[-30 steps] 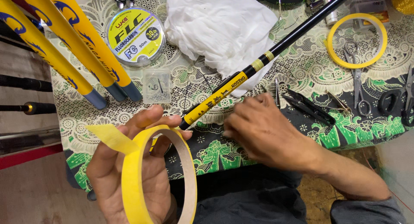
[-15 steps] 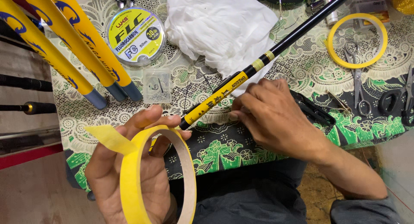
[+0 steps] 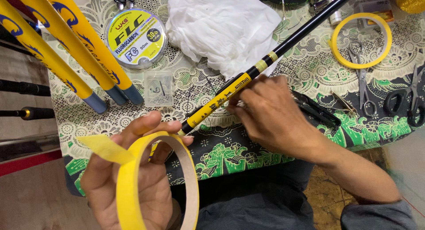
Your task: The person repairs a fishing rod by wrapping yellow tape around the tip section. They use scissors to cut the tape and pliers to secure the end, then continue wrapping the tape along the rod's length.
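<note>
My left hand (image 3: 133, 185) holds a yellow tape roll (image 3: 133, 181) near the bottom of the view, with a loose tape end (image 3: 104, 148) sticking out to the left. A black fishing rod with a yellow section (image 3: 221, 99) runs diagonally across the patterned tablecloth (image 3: 230, 154) toward the upper right. Its butt end rests by my left fingertips. My right hand (image 3: 274, 117) lies over the rod just right of the yellow section, fingertips pinched at it. Whether they hold anything small is hidden.
Yellow rod tubes (image 3: 66, 48) lie at upper left beside a round line spool (image 3: 136, 37) and a small clear hook packet (image 3: 158, 89). A white cloth (image 3: 221, 26) sits at top centre. A second yellow tape ring (image 3: 362, 40), scissors (image 3: 405, 101) and black pliers (image 3: 316, 109) lie right.
My right hand has slid up and left along the table onto the rod. My left hand keeps the tape roll in the same place.
</note>
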